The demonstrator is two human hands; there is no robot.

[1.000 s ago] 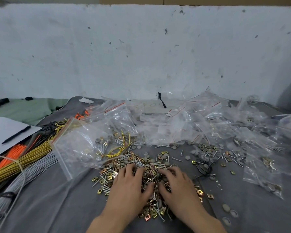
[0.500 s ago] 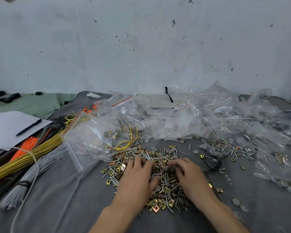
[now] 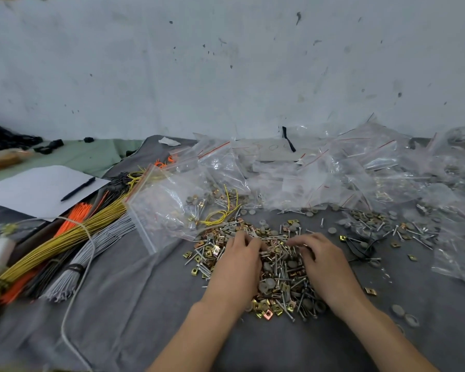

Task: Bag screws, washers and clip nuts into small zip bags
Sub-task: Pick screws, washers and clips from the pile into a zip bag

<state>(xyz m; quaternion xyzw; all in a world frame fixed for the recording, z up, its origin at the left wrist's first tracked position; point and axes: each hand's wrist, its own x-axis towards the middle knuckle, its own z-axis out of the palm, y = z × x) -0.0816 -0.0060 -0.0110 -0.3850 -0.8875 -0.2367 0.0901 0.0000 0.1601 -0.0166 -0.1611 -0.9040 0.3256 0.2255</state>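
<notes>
Mid-task, by my read. Small clear zip bags with red seal lines (image 3: 333, 170) are heaped at the back, some with parts inside. The big pile of silver screws, grey round washers and brass square clip nuts (image 3: 282, 277) lies loose on the grey cloth-covered worktop (image 3: 132, 304), so plenty is left. Left hand (image 3: 235, 267) and right hand (image 3: 324, 264) are both on the pile, fingers bent into it. Cannot tell if they pinch anything. No bag in either hand.

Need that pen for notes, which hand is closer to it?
Left. The left hand rests on the hardware pile, right of the pen; the right hand lies farther right.
</notes>
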